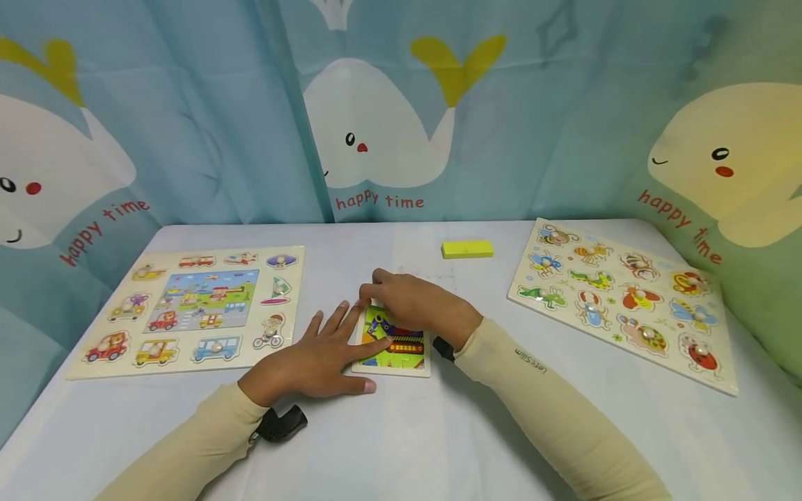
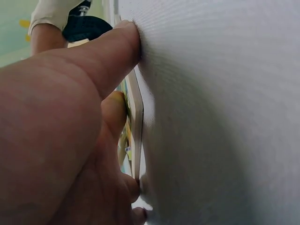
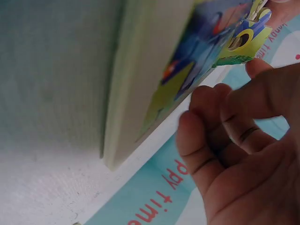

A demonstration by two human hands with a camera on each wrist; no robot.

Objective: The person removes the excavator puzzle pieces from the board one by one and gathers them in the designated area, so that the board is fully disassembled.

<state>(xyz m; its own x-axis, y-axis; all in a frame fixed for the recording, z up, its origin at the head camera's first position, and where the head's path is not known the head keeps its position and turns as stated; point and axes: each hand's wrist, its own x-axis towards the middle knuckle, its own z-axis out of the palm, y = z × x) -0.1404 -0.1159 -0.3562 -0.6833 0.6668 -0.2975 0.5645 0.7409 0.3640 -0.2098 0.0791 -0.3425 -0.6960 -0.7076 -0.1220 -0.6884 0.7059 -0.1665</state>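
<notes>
A small jigsaw puzzle board [image 1: 407, 371] with a yellow-green digger-like picture lies on the table between the hands. My left hand [image 1: 326, 355] is spread, one finger lying across the picture and the thumb [image 2: 119, 47] on the tabletop just off the near edge. At the board's far left corner, my right hand [image 1: 413, 299] has its fingers curled. In the right wrist view a blue and yellow jigsaw piece [image 3: 248, 40] stands tilted up from the board, its green edge pinched at the right fingertips. Part of that grip is hidden.
To the left lies a vehicle peg puzzle [image 1: 216, 299]; an insect peg puzzle [image 1: 610, 292] lies at an angle on the right. A yellow box [image 1: 467, 249] sits towards the back of the table. Behind the table hangs a whale-print curtain [image 1: 382, 125].
</notes>
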